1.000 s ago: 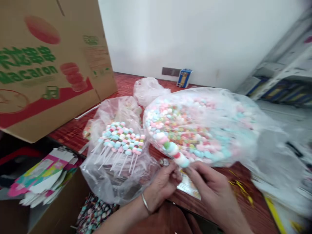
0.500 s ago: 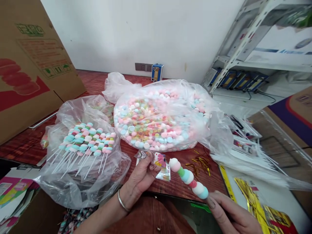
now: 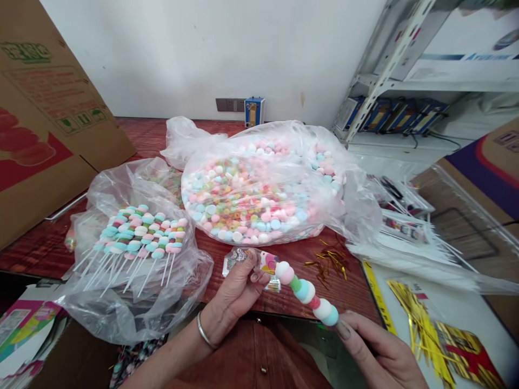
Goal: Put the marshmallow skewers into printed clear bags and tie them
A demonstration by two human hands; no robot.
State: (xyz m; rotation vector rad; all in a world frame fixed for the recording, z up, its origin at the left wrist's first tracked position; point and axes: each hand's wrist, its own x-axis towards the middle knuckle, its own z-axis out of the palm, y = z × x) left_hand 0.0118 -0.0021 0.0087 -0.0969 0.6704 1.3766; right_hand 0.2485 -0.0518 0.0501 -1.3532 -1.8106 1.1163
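Observation:
My right hand (image 3: 375, 346) pinches a marshmallow skewer (image 3: 305, 292) at its lower end; the stick is hidden in my fingers. White, pink and blue marshmallows alternate with green and red candy pieces, and the skewer tilts up to the left. Between thumb and fingers of my left hand (image 3: 237, 289) is a small printed clear plastic bag (image 3: 267, 261). The skewer's top lies at the bag's right end; whether it is inside I cannot tell. More marshmallow skewers (image 3: 141, 232) lie in rows on a plastic sheet (image 3: 178, 297) to the left.
A big clear bag of marshmallows and candies (image 3: 259, 189) sits mid-table. Gold twist ties (image 3: 330, 259) lie right of it, more (image 3: 421, 324) at far right. White sticks (image 3: 430, 259) lie at right. Cardboard boxes (image 3: 57, 108) and a metal shelf (image 3: 381, 86) flank the table.
The skewer and my right hand have moved slightly left and up, bringing the skewer's top to the small bag. My left hand keeps its hold, and the whole view has shifted a little.

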